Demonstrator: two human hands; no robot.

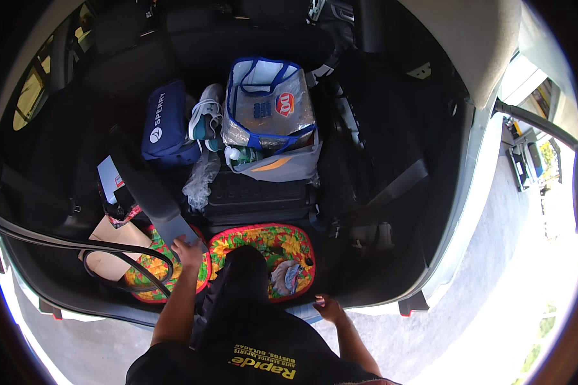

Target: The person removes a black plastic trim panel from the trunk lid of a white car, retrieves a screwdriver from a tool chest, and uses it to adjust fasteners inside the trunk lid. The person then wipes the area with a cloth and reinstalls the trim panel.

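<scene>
My left hand [187, 250] is closed round the near end of a long dark plastic trim panel [155, 202]. The panel slants away to the far left inside the car's boot. Below the hand lies a bright flowered mat with a red border [219, 242], and my bent knee [244, 266] rests over its middle. My right hand [329, 309] is by the boot sill, its fingers curled in; whatever they hold, if anything, is too small to make out. A crumpled cloth [286, 277] lies on the mat's right part, near that hand.
A silver and blue cooler bag [273, 106] stands farther in, beside sneakers [205, 119] and a navy pouch [164, 122]. Clear crumpled plastic [201, 179] lies before them. A loose black rubber seal [51, 240] loops across the left, over brown cardboard [109, 260].
</scene>
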